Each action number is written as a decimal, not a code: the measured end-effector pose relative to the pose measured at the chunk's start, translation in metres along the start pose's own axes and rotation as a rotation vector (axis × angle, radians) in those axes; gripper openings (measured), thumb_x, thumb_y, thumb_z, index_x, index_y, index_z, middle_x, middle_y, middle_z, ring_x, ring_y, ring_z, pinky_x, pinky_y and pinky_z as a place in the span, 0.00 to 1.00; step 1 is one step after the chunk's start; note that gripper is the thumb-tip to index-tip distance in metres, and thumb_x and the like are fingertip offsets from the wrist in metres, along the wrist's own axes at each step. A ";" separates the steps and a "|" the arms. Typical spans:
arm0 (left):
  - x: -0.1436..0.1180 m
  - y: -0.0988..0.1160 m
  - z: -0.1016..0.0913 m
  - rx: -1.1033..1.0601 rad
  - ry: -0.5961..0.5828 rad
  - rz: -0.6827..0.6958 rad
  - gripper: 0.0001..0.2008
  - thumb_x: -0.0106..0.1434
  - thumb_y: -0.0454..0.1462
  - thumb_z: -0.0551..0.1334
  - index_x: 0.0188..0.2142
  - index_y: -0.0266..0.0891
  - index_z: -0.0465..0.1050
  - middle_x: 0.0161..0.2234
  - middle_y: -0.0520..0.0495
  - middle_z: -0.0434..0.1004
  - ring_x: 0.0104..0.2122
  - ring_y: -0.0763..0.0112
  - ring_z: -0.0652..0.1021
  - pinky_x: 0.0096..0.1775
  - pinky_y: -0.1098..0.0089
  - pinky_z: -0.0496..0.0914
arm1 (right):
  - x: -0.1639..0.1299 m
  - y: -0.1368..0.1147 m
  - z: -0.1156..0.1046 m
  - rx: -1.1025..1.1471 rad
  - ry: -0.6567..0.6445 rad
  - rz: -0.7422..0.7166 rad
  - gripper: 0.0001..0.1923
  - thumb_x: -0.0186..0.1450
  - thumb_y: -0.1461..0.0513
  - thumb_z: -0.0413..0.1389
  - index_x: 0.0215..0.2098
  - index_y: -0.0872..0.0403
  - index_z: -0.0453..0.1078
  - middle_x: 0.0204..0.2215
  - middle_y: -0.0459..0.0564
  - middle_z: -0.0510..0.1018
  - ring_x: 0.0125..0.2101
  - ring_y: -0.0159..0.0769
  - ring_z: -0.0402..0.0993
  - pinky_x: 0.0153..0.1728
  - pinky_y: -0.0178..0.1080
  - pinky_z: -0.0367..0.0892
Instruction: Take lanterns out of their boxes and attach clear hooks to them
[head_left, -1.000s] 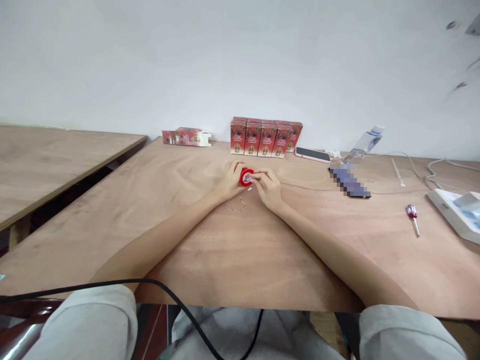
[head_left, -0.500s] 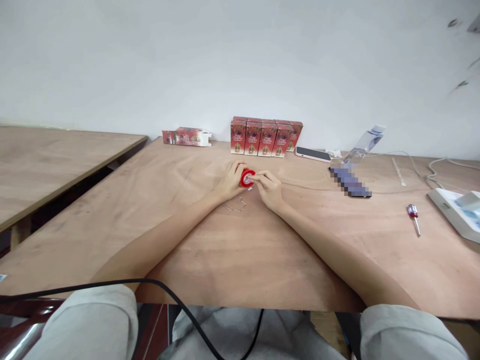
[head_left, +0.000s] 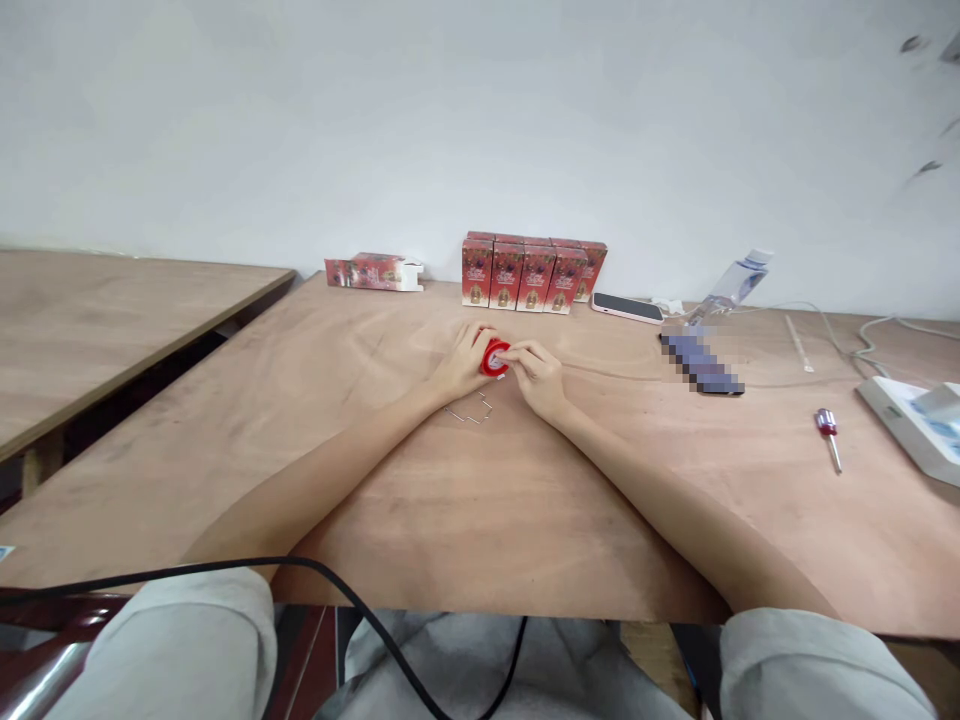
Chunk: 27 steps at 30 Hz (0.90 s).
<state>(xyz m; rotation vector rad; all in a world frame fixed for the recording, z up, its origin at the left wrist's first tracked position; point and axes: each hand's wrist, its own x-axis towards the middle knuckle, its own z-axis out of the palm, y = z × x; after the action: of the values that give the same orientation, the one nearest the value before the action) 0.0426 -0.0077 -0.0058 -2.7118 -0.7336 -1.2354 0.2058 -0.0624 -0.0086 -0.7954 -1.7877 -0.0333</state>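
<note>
My left hand (head_left: 463, 366) is wrapped round a small red round object (head_left: 486, 371), holding it with its pale inner face turned toward me. At that face the fingertips of my right hand (head_left: 538, 377) are pinched together. Whatever they may grip there is too small to make out. Just below the red object lies a tiny white piece (head_left: 501, 377). Several thin metal pins (head_left: 471, 420) are scattered on the table near my left wrist.
Red printed boxes (head_left: 523, 278) stand in rows by the wall, and an opened box (head_left: 375, 273) lies to their left. Rightward are a phone (head_left: 628, 308), a tilted clear bottle (head_left: 729, 287), a blurred-out flat item (head_left: 701, 364), a screwdriver (head_left: 828, 432) and a power strip (head_left: 911, 425).
Hardly anything differs. Both hands stay on the red object, with my right fingertips still at its face. The whole view has shifted very slightly.
</note>
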 end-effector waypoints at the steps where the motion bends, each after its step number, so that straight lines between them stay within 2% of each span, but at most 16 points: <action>1: 0.000 0.000 0.000 0.002 -0.002 0.000 0.20 0.55 0.41 0.64 0.44 0.35 0.62 0.45 0.38 0.64 0.49 0.56 0.67 0.50 0.55 0.65 | 0.000 0.000 0.000 0.000 0.004 -0.010 0.12 0.67 0.61 0.48 0.33 0.52 0.74 0.30 0.51 0.74 0.34 0.33 0.72 0.37 0.37 0.69; 6: 0.000 -0.002 0.002 0.023 0.001 0.009 0.18 0.56 0.40 0.63 0.44 0.36 0.62 0.45 0.39 0.64 0.48 0.57 0.67 0.50 0.56 0.65 | 0.000 0.001 0.000 0.000 -0.004 -0.046 0.13 0.67 0.63 0.47 0.33 0.53 0.73 0.31 0.51 0.73 0.33 0.33 0.72 0.36 0.37 0.68; 21: 0.000 0.001 0.000 0.055 -0.017 0.003 0.15 0.57 0.40 0.61 0.43 0.38 0.62 0.45 0.40 0.64 0.49 0.56 0.67 0.50 0.55 0.64 | 0.001 -0.001 -0.001 -0.008 -0.054 0.011 0.14 0.67 0.63 0.46 0.32 0.51 0.73 0.30 0.50 0.74 0.33 0.33 0.72 0.37 0.38 0.69; 27: 0.001 0.001 -0.001 0.051 -0.018 0.018 0.16 0.57 0.41 0.61 0.43 0.38 0.62 0.45 0.39 0.64 0.49 0.55 0.66 0.50 0.55 0.64 | 0.000 0.000 0.003 -0.004 -0.016 0.101 0.07 0.65 0.58 0.52 0.34 0.53 0.70 0.30 0.50 0.75 0.32 0.35 0.73 0.36 0.39 0.70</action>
<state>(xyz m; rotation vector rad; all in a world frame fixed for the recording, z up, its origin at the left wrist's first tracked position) 0.0429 -0.0088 -0.0041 -2.6858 -0.7304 -1.1741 0.2037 -0.0608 -0.0095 -0.8904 -1.7609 0.0359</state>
